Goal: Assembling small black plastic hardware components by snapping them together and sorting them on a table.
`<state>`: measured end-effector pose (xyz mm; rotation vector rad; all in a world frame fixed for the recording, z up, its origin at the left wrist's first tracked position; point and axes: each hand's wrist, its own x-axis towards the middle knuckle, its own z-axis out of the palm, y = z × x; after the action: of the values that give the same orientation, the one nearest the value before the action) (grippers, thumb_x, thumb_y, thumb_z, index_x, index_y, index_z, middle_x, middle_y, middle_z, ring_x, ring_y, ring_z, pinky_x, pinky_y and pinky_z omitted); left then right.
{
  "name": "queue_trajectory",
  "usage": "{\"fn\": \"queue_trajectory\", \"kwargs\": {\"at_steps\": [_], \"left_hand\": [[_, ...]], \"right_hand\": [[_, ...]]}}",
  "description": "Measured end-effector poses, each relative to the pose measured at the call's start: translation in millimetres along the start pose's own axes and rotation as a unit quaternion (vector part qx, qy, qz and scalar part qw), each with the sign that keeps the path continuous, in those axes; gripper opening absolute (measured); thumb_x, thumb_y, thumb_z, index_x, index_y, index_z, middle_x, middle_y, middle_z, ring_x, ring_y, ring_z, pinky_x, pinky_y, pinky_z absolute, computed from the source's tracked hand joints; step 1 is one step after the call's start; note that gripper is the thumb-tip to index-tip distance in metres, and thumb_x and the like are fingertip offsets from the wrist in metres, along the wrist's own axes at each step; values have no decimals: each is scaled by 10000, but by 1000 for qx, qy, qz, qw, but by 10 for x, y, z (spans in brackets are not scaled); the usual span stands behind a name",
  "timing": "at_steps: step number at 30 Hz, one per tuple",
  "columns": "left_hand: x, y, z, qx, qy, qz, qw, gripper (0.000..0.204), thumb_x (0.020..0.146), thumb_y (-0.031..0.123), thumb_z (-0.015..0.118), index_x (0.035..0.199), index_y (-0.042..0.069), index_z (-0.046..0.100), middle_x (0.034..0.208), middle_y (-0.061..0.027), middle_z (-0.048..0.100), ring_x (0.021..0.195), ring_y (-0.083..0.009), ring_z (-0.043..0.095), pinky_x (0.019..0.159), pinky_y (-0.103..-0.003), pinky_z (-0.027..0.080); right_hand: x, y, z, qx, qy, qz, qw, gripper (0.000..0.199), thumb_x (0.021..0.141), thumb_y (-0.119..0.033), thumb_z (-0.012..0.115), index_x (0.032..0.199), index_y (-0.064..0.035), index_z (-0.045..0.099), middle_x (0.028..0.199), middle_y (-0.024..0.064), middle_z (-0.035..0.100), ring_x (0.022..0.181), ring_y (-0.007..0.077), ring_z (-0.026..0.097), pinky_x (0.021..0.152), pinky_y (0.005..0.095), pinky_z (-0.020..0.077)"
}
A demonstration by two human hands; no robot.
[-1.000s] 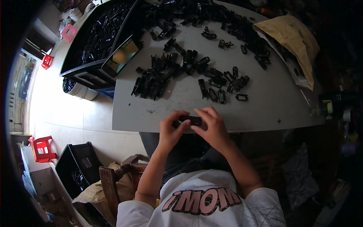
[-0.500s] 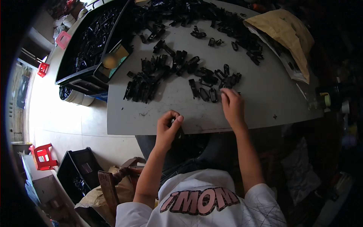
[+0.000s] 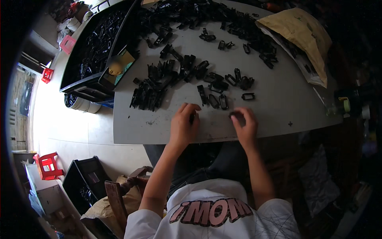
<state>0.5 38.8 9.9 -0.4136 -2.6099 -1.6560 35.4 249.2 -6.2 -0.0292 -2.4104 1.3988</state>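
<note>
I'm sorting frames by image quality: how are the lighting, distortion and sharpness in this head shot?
Head view: strong fisheye, so the grey table edge bows and the corners go black; daylight burns out the floor at left, while the right side is dim; the left hand, right hand and black parts look fairly sharp.

The grey counter (image 3: 278, 107) carries many small black plastic parts (image 3: 167, 79), in loose heaps in the middle and along the far edge. A few single black loops (image 3: 247, 96) lie apart, nearer the front edge. A brown paper bag (image 3: 302, 36) lies at the far right corner. A black tray (image 3: 85, 81) with more black parts rests on the left side, and a yellow-green card (image 3: 121, 65) lies beside it.
</note>
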Motion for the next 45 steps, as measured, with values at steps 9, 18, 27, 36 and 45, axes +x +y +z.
{"fn": "queue_trajectory", "kwargs": {"at_steps": [9,18,27,36,45], "left_hand": [[499,13,-42,324,-57,84,941,321,770,9,587,1062,139,609,1130,-73,554,778,-315,629,647,-396,497],[322,-91,-194,259,-79,63,961,290,764,74,622,1053,97,607,1014,-83,620,785,-341,623,676,-392,497],[3,29,-108,6,-64,-84,994,155,840,46,573,983,49,632,789,-150,632,676,-294,613,661,-314,483],[-133,-119,-20,-99,-97,-81,987,161,881,75,595,1021,16,648,821,-41,655,698,-79,552,630,-230,455],[-158,-66,-38,-73,-132,-60,987,265,791,61,679,1051,28,640,870,-68,665,780,-99,575,712,-269,478]], "right_hand": [[121,-108,121,-214,6,-161,963,253,702,-45,723,876,-42,541,936,93,557,922,289,533,789,390,437],[414,-90,79,-219,-17,-7,976,244,828,-83,590,1056,-5,553,916,151,570,840,334,584,737,393,477],[-55,177,-424,-285,0,76,956,279,867,-129,586,1134,-47,592,1005,139,567,870,317,595,756,379,487],[-137,-139,-282,-213,-31,-6,977,268,787,-95,662,1038,-45,580,1002,112,569,883,319,603,717,371,502],[-164,-117,-13,-297,-19,-47,954,275,764,-104,688,1013,-46,584,992,97,576,920,292,589,751,378,497]]}}
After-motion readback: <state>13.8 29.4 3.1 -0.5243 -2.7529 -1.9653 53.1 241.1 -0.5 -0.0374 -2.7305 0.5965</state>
